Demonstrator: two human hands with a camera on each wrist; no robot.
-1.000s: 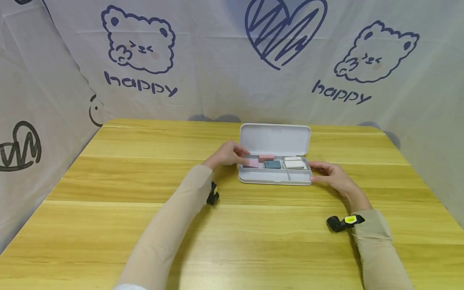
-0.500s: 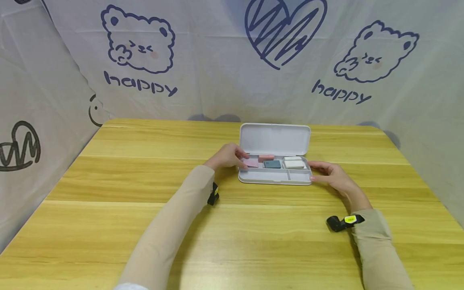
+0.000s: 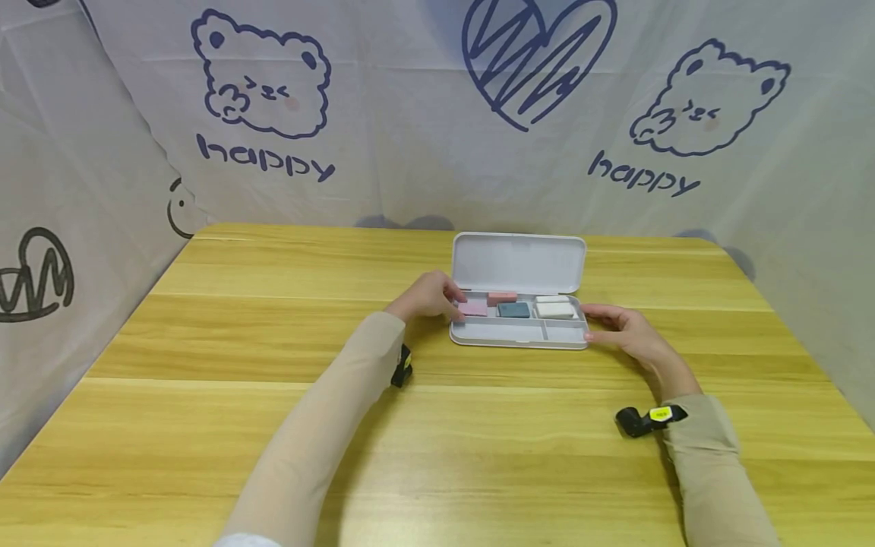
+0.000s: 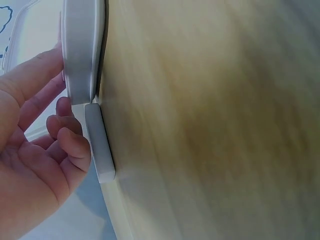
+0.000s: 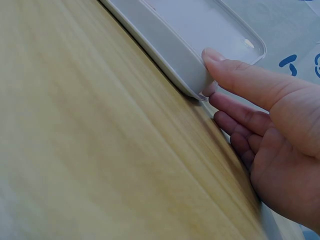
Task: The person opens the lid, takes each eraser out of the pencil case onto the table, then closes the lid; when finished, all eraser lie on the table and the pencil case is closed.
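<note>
A white pencil case [image 3: 499, 342] lies on the table, its lid [image 3: 518, 262] raised. Inside its back compartment sit a pink-lilac eraser [image 3: 473, 308], a coral eraser [image 3: 502, 297], a blue-grey eraser [image 3: 513, 310] and white erasers [image 3: 554, 310]. My left hand [image 3: 428, 294] grips the case's left end, thumb and forefinger right at the rim beside the lilac eraser. In the left wrist view its other fingers [image 4: 75, 142] are curled near a small pale block [image 4: 100, 145]. At the opposite end, my right hand [image 3: 632, 333] holds the corner between thumb and fingers.
The front compartments of the case hold nothing visible. A wooden table [image 3: 478, 456] surrounds it, and a white cloth [image 3: 410, 114] with blue drawings hangs behind. Black wrist cameras [image 3: 403, 366] are strapped on both forearms.
My left thumb and forefinger have come off the lilac eraser and drawn back slightly left to the case's rim. The eraser lies flat in the compartment. My right hand has stayed put.
</note>
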